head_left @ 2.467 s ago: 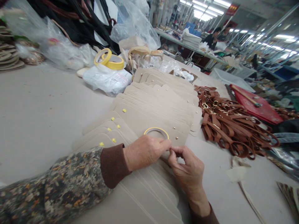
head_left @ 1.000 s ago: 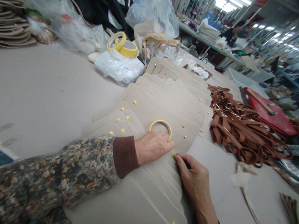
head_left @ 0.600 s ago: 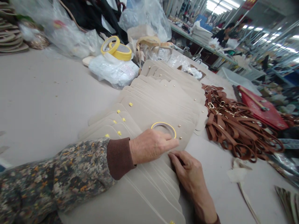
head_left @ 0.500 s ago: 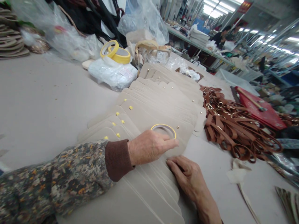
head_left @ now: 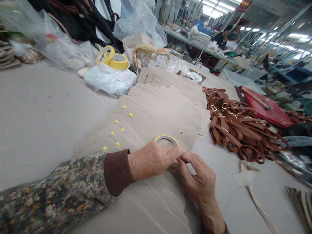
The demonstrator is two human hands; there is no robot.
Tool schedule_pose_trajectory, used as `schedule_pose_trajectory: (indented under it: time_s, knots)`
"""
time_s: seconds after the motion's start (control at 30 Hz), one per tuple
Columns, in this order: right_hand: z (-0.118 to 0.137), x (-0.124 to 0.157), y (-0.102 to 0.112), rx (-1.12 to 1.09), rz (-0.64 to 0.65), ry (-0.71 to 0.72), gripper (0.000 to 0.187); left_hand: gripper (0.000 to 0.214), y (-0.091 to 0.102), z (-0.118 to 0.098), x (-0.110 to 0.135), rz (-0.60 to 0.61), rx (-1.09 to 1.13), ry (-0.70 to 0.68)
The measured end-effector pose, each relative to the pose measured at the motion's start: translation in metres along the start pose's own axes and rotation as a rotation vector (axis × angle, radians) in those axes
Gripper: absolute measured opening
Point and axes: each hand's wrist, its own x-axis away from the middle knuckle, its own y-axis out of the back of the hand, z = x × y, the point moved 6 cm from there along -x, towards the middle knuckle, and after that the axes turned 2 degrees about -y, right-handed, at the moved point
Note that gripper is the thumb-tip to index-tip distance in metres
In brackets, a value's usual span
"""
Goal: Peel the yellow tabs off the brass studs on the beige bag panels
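Observation:
My left hand (head_left: 154,161) is closed around the near side of a thin roll of yellow tape (head_left: 167,137), whose far rim shows above the knuckles. My right hand (head_left: 201,178) pinches thumb and forefinger together right at the left fingertips. What lies in that pinch is too small and hidden to make out. Under both hands spreads a fanned row of overlapping beige leather-like panels (head_left: 161,104). Small yellow tape pieces (head_left: 131,115) stick to several panels on the left side, and little metal studs (head_left: 181,132) show on some on the right.
Two yellow tape rolls (head_left: 119,61) rest on a plastic-wrapped packet (head_left: 110,79) behind the panels. Brown straps with metal clasps (head_left: 234,126) are heaped at right, beside a red board (head_left: 265,107). Pale scraps (head_left: 247,177) lie on the table's right side. People work farther back.
My right hand has come up from the panel edge and now meets the left fingertips. The left hand still holds the tape roll. The view has shifted slightly.

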Motion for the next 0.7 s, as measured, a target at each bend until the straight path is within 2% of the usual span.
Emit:
schedule_pose_trajectory:
  time_s: [0.23, 0.37, 0.43, 0.57, 0.63, 0.7]
  knots:
    - [0.004, 0.006, -0.005, 0.188, -0.096, 0.078, 0.012, 0.007, -0.001, 0.001, -0.003, 0.064, 0.043, 0.049]
    - [0.006, 0.008, -0.003, 0.171, -0.114, 0.021, 0.009, 0.007, 0.001, 0.001, -0.003, 0.044, -0.028, 0.057]
    - [0.002, 0.008, -0.004, 0.064, -0.104, -0.141, 0.007, 0.010, 0.004, -0.001, -0.003, 0.002, -0.068, 0.027]
    - [-0.024, 0.016, -0.015, -0.380, -0.047, -0.621, 0.014, 0.016, 0.012, -0.008, -0.002, -0.109, -0.086, -0.035]
    - [-0.039, 0.021, -0.018, -0.550, -0.077, -0.781, 0.019, 0.020, 0.013, -0.012, -0.002, -0.136, -0.061, -0.065]
    - [-0.055, 0.026, -0.015, -0.620, -0.133, -0.887, 0.023, 0.021, 0.011, -0.013, -0.002, -0.123, -0.059, -0.059]
